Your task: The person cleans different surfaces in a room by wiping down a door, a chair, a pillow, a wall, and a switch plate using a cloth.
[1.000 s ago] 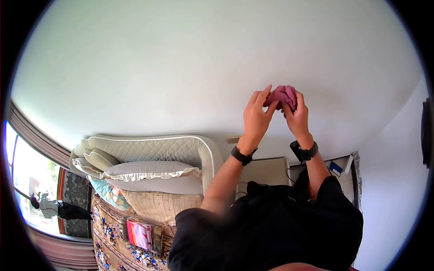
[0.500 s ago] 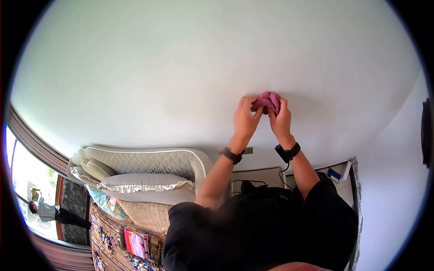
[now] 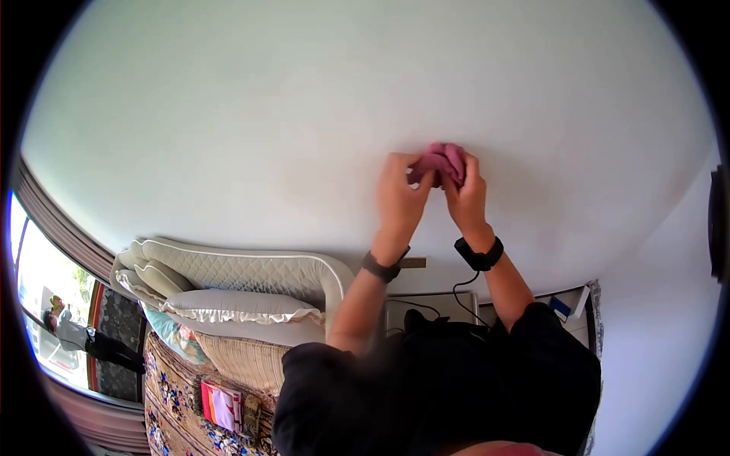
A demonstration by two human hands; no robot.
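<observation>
Both hands are raised in front of the pale wall (image 3: pixel 266 99), with the pink cloth (image 3: pixel 439 158) between them. The left hand (image 3: pixel 398 194) curls its fingers and thumb around the cloth's 9 o'clock side, pinching it. The right hand (image 3: pixel 468 197) grips its 3 o'clock side, thumb near the other thumb. The cloth is gathered into a loose, folded bundle, neither spread flat nor set down; whether its far side touches the wall is hard to make out from here. That bundling is all that shows as done, and nothing shows how much is left.

From the cloth, a wall plate (image 3: pixel 413 263) sits at 6 o'clock, and a quilted backrest (image 3: pixel 236 262) with pillows at 8 o'clock. Between 7 and 8 o'clock, a folded red-and-white cloth (image 3: pixel 222 406) lies on a patterned cover (image 3: pixel 176 437). A person (image 3: pixel 72 334) stands farther off at 8 o'clock, by the window. At 5 o'clock, a small blue packet (image 3: pixel 559 307) bears pale marks too small to read; no brand or label is legible.
</observation>
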